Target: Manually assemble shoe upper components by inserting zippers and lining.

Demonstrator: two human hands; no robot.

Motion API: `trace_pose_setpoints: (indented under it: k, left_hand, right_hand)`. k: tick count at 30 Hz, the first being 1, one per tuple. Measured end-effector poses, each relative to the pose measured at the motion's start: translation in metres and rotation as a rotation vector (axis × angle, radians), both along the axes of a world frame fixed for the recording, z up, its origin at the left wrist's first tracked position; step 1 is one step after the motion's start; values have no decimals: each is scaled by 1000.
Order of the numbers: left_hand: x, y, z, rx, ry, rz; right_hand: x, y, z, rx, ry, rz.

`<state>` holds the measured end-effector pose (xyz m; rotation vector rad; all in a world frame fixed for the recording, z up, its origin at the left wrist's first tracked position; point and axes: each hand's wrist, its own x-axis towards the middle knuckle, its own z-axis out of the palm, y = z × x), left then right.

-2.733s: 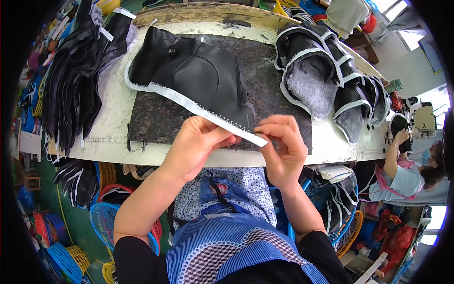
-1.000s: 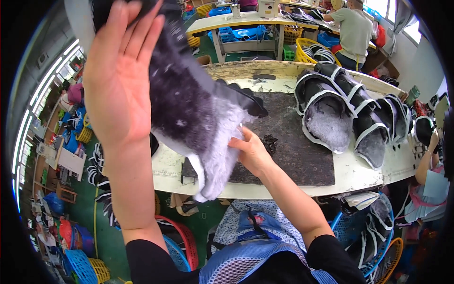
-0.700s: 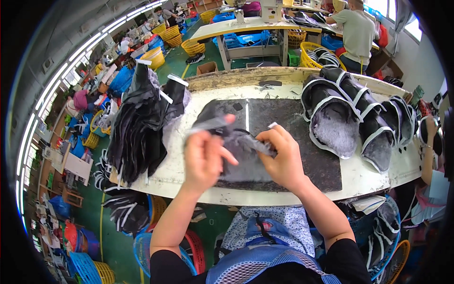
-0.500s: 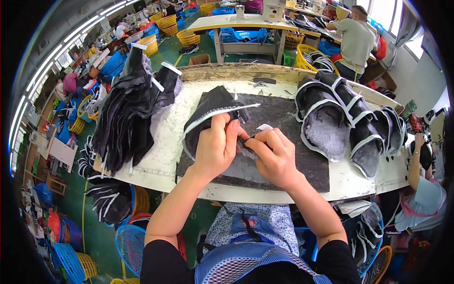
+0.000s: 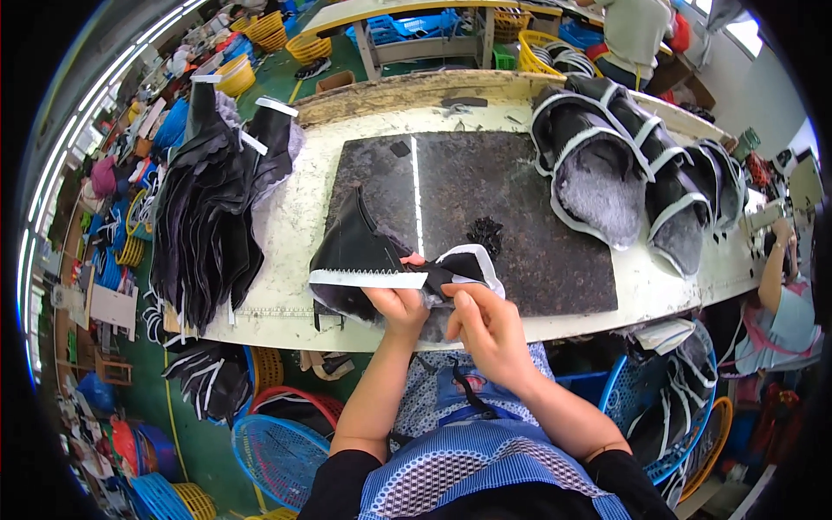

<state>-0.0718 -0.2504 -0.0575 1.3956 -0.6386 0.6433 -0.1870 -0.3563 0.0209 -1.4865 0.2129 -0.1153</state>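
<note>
My left hand grips a black boot upper from below, with its fingers partly hidden under it. The upper has a white zigzag-stitched band along its near edge and grey fluffy lining. My right hand is just to the right, fingers loosely curled and apart, the index finger against the upper's narrow dark middle. A white-edged flap of the upper stands up beyond that finger. Beneath lies a dark cutting board, with a small bunch of black scraps on it.
Layered black uppers are heaped on the table's left. Finished-looking fur-lined boot pieces stand at the right. Blue baskets flank my lap below the table edge. A co-worker's arm shows at far right; another person is beyond the table.
Both hands have come nearer to me with the upper, which has turned so its white band faces me. My right hand's pinch has loosened. The view has tilted down; the black scraps now show.
</note>
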Motion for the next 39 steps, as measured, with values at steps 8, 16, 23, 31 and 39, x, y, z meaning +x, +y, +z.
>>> trace_pose_setpoints:
  k: [8,16,23,31,39]
  left_hand:
    - [-2,-3,-5,-99,37,-5]
    - [-7,2,2,-178,91,-69]
    - [-16,55,80,187,353,-100]
    - [-49,107,111,264,805,-352]
    - [-60,96,75,179,638,-382]
  right_hand:
    - [20,2,5,326,261,108]
    - [18,25,-2,970,252,17]
    - [30,17,6,1246,218,-55]
    - [41,33,30,912,95,151]
    - [44,34,15,619,-11,188]
